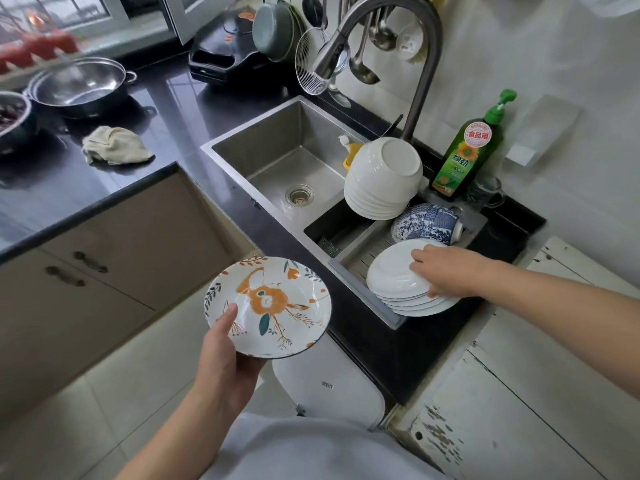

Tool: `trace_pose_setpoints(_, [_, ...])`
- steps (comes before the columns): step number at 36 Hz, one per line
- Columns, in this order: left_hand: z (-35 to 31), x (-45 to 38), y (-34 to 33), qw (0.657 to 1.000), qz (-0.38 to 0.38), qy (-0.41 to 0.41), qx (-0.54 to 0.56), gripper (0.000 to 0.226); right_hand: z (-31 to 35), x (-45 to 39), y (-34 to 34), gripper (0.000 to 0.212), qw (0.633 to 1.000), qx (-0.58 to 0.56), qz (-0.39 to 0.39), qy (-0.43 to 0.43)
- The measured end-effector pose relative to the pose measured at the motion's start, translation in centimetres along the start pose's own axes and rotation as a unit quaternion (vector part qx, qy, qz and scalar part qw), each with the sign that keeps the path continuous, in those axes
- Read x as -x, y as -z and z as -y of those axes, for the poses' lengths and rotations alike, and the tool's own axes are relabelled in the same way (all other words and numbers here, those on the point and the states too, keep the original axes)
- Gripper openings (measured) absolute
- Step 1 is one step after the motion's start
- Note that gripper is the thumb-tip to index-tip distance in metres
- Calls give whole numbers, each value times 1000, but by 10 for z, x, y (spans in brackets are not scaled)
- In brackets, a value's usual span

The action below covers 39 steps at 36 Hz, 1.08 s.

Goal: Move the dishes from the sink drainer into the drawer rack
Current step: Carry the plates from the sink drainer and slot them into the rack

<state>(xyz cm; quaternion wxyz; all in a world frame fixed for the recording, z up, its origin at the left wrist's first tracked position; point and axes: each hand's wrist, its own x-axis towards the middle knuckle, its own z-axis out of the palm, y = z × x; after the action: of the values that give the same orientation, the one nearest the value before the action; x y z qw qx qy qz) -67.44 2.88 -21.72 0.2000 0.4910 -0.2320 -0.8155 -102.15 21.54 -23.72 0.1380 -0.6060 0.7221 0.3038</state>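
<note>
Left hand point(227, 355) grips the floral plate point(267, 307) by its rim at lower centre, thumb on top, while right hand point(441, 271) curls over the white plates point(398, 282) leaning in the drainer point(353, 258) at right; lifting one-handed risks the stack sliding.

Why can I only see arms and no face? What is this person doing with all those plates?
The camera sits on the person's head and looks down, so only the arms and hands show. This is a kitchen sink. The left hand holds a plate with orange flowers in the air. The right hand reaches onto a stack of white plates leaning in the sink drainer. Behind them are blue patterned bowls and a pile of white bowls turned upside down. A green soap bottle stands by the tap. A cloth lies on the dark counter.
</note>
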Motion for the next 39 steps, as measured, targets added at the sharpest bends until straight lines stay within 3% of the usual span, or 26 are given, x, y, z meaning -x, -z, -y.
trace_pose_setpoints(5, [1,0,-2,1000,5,-1,-8,29,-7,11,3,36,999,-1,-32,1])
trace_pose_setpoints(12, [4,-3,-4,1000,10,4,-22,30,-7,7,-8,14,978,46,-183,-92])
trace_pose_setpoints(15, [3,-3,-5,1000,9,-1,-27,28,-5,1,-16,28,969,32,-216,-115])
trace_pose_setpoints(18, [2,-2,-4,999,7,1,-32,30,-4,8,-7,26,962,40,-239,-126])
trace_pose_setpoints(22, [-2,-3,-4,999,8,9,-30,34,3,33,22,16,919,-78,-328,-206])
trace_pose_setpoints(24, [-6,-4,-1,1000,3,13,-24,38,17,42,44,21,864,-211,-376,-258])
trace_pose_setpoints(26, [-9,-6,3,1000,-9,17,-16,42,34,44,66,19,759,-385,-411,-329])
trace_pose_setpoints(28, [-14,-5,10,1000,-22,17,-2,45,56,40,84,29,597,-584,-403,-374])
trace_pose_setpoints(30, [-17,-3,18,999,-35,14,10,48,86,33,87,44,419,-746,-379,-353])
trace_pose_setpoints(31, [-20,-1,24,999,-42,10,18,49,105,29,85,49,355,-792,-363,-339])
trace_pose_setpoints(32, [-23,2,31,998,-51,3,23,48,125,23,82,53,315,-821,-344,-328])
trace_pose_setpoints(34, [-31,10,49,997,-71,-12,32,44,165,11,77,56,276,-855,-303,-318])
trace_pose_setpoints(39, [-58,32,123,985,-140,-58,78,33,245,-22,71,56,266,-888,-191,-322])
